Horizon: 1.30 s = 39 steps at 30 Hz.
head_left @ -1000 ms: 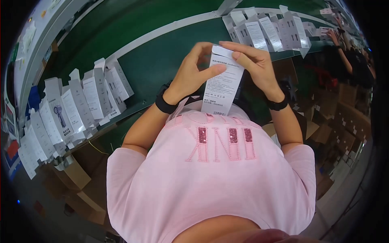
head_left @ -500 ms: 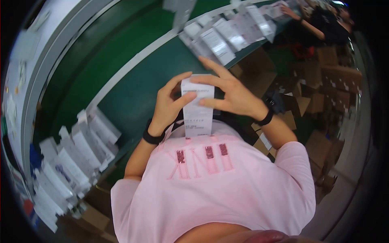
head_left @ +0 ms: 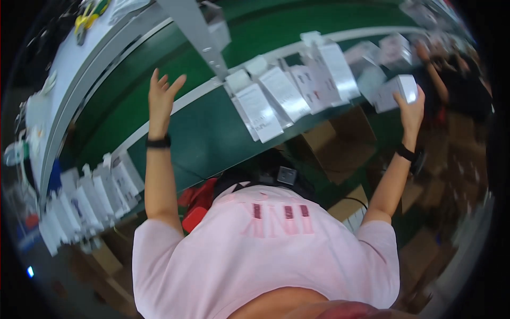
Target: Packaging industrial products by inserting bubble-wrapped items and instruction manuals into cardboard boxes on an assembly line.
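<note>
My right hand (head_left: 411, 106) is stretched far out to the right and grips a small white box (head_left: 396, 90) at the end of a row of white boxes (head_left: 287, 93) lying on the green bench (head_left: 207, 133). My left hand (head_left: 162, 93) is raised over the green surface to the left. Its fingers are spread and it holds nothing. Both wrists wear black bands.
A second row of white boxes (head_left: 85, 202) lies along the bench edge at the left. A metal post (head_left: 199, 34) rises from the bench rail. Brown cartons (head_left: 334, 143) sit under the bench. Another person's arm (head_left: 433, 72) shows at the far right.
Both hands held one white box in front of my chest. Now they have parted: the right hand carried the box out to the right-hand row, and the left hand let go and reached forward.
</note>
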{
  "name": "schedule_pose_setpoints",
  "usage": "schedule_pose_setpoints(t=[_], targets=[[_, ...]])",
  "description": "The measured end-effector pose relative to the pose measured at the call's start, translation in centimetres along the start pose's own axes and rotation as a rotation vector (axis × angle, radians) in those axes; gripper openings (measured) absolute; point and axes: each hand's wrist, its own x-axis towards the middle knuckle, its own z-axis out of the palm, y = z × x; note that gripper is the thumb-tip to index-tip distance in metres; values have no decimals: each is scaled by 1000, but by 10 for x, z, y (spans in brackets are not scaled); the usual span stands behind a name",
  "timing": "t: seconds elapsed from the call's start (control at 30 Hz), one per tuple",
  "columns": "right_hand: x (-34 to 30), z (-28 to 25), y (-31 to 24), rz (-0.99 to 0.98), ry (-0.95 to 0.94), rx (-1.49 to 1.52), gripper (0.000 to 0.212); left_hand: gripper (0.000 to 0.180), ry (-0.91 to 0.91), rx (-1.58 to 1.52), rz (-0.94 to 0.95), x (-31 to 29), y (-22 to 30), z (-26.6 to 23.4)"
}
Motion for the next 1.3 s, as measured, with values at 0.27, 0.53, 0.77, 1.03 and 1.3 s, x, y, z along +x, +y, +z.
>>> schedule_pose_setpoints(t=[0.27,0.53,0.77,1.03,1.3], targets=[[29,158,87,-103,-90,71,79,99,-204,144,118,176,-88,47],[21,137,101,-134,-268,142,98,68,19,163,148,178,-89,84],[-13,60,-42,-9,162,234,91,78,496,484,669,48,-63,-7],[-130,90,-263,-477,-170,754,51,80,531,384,652,-88,-52,-98],[-239,115,-322,-892,-811,608,34,73,102,561,9,-127,-98,-155]])
